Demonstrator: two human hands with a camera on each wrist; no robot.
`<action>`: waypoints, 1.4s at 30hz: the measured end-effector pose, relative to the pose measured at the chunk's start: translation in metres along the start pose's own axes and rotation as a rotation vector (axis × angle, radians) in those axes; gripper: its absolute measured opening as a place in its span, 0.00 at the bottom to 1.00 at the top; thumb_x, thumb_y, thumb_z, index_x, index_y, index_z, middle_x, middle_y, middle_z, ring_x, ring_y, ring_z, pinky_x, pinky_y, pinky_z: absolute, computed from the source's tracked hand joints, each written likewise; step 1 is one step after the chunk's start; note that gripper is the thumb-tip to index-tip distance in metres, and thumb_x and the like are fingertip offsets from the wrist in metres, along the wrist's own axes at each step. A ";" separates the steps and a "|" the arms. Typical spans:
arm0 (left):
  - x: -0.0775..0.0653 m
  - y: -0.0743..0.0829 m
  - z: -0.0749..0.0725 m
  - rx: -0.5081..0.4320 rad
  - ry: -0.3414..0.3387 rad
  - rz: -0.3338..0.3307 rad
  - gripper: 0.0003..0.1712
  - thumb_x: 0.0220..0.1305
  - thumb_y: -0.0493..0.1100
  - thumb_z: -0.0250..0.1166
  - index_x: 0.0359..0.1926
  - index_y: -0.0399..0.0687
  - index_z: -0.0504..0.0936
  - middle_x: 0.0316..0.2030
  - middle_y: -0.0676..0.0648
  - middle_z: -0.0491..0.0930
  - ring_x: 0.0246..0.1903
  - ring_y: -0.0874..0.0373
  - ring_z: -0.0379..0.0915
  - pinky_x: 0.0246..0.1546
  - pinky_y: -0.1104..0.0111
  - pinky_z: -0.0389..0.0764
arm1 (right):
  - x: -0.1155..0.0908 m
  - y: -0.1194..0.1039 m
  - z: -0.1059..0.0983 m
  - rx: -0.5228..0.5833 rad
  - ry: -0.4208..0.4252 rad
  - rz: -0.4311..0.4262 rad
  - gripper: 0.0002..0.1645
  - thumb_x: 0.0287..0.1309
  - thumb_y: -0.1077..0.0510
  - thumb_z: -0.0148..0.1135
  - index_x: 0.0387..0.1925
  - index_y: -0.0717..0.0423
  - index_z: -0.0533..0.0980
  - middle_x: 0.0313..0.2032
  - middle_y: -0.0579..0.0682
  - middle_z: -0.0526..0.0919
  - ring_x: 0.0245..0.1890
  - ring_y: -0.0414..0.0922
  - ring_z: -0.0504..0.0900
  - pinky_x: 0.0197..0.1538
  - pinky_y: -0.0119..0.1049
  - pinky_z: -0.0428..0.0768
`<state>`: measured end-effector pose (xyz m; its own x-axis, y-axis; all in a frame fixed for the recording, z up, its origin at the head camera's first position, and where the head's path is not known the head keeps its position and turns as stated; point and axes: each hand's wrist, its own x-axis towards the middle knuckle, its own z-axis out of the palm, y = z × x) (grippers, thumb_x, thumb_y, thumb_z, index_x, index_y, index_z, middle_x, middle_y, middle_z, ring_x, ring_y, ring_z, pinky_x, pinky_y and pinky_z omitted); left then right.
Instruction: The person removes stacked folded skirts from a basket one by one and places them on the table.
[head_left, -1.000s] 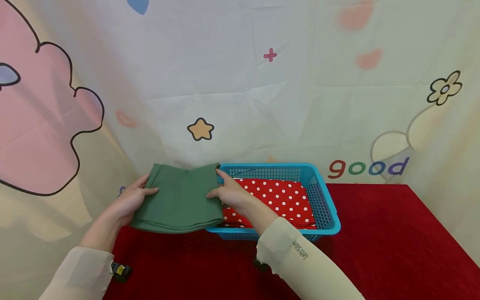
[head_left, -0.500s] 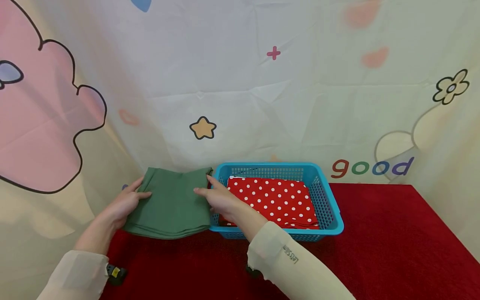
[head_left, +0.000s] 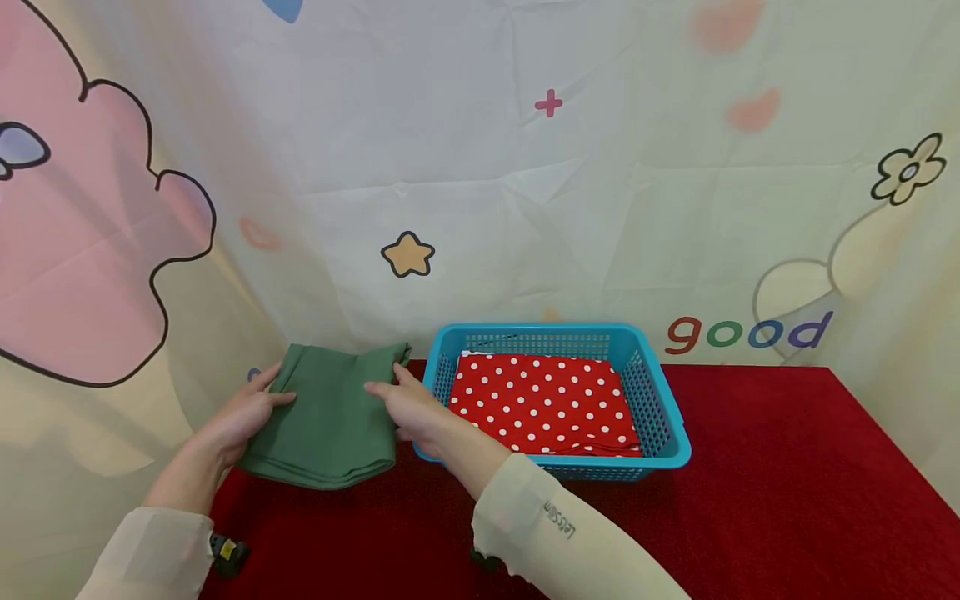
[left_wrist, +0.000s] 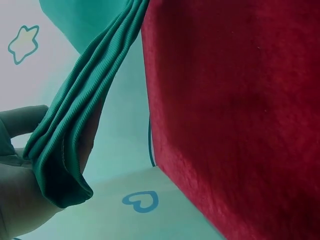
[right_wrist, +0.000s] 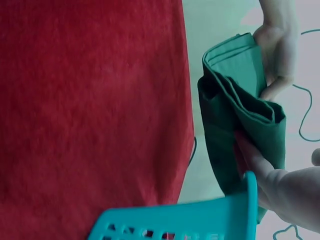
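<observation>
A folded green cloth [head_left: 330, 417] is held up between both hands left of the blue basket. My left hand [head_left: 251, 410] grips its left edge, thumb on top and fingers underneath. At the right edge my right hand [head_left: 416, 408] pinches it the same way. In the left wrist view the cloth's stacked layers [left_wrist: 90, 95] show along its edge. Seen from the right wrist, the green cloth [right_wrist: 240, 105] sags into a fold between the hands, with fingers beneath it. A folded red cloth with white dots [head_left: 547, 404] lies inside the blue basket.
The blue plastic basket [head_left: 663, 400] with mesh walls stands at the back of the red-covered table [head_left: 750, 467], just right of my right hand. Behind the table hangs a pale printed curtain [head_left: 480, 233]. The table's edge [left_wrist: 187, 200] runs close by my left hand.
Both hands have carried the green cloth left and slightly down, off the basket's left end. The cloth's right side has drawn in toward the left. The basket and dotted cloth stay put.
</observation>
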<state>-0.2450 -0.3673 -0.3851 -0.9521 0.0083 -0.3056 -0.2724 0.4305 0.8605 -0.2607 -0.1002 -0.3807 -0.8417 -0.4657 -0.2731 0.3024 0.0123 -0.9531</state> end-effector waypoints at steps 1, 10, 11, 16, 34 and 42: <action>0.000 -0.001 0.000 0.005 0.005 -0.004 0.45 0.81 0.47 0.48 0.83 0.62 0.29 0.82 0.34 0.26 0.73 0.34 0.51 0.60 0.52 0.72 | 0.000 0.001 0.002 0.003 0.004 0.001 0.48 0.75 0.48 0.55 0.84 0.51 0.42 0.81 0.58 0.52 0.78 0.60 0.58 0.74 0.64 0.68; 0.002 -0.012 0.000 0.026 0.023 -0.002 0.45 0.80 0.45 0.49 0.83 0.58 0.30 0.82 0.32 0.27 0.75 0.33 0.46 0.66 0.48 0.67 | 0.002 0.013 0.018 0.020 0.046 -0.004 0.50 0.72 0.51 0.56 0.84 0.52 0.41 0.83 0.56 0.47 0.81 0.59 0.50 0.77 0.65 0.61; 0.002 -0.013 0.000 0.028 0.023 -0.001 0.45 0.80 0.45 0.49 0.83 0.57 0.30 0.82 0.32 0.27 0.75 0.33 0.46 0.67 0.47 0.67 | 0.002 0.014 0.020 0.017 0.050 -0.005 0.50 0.72 0.52 0.56 0.84 0.52 0.41 0.83 0.55 0.46 0.81 0.58 0.49 0.78 0.65 0.59; 0.007 -0.020 -0.001 0.037 0.022 0.008 0.44 0.80 0.44 0.47 0.83 0.55 0.29 0.82 0.30 0.30 0.75 0.33 0.46 0.67 0.46 0.67 | 0.005 0.019 0.025 0.019 0.071 -0.035 0.51 0.68 0.57 0.56 0.84 0.52 0.42 0.83 0.53 0.45 0.83 0.56 0.44 0.81 0.63 0.48; 0.024 -0.031 0.007 0.113 0.123 0.106 0.41 0.80 0.39 0.49 0.84 0.48 0.39 0.78 0.25 0.50 0.62 0.37 0.67 0.50 0.58 0.78 | 0.015 0.037 0.031 0.035 0.088 -0.065 0.56 0.60 0.65 0.56 0.84 0.49 0.40 0.84 0.52 0.42 0.83 0.56 0.43 0.82 0.61 0.43; 0.034 -0.040 0.010 0.094 0.142 0.068 0.43 0.78 0.37 0.50 0.84 0.49 0.39 0.82 0.31 0.36 0.78 0.32 0.38 0.73 0.39 0.55 | 0.016 0.041 0.031 0.014 0.084 -0.062 0.56 0.60 0.65 0.55 0.84 0.53 0.40 0.84 0.52 0.43 0.83 0.55 0.44 0.83 0.60 0.46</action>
<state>-0.2655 -0.3752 -0.4336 -0.9797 -0.0845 -0.1816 -0.1990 0.5156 0.8334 -0.2476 -0.1347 -0.4199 -0.8935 -0.3892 -0.2238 0.2538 -0.0266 -0.9669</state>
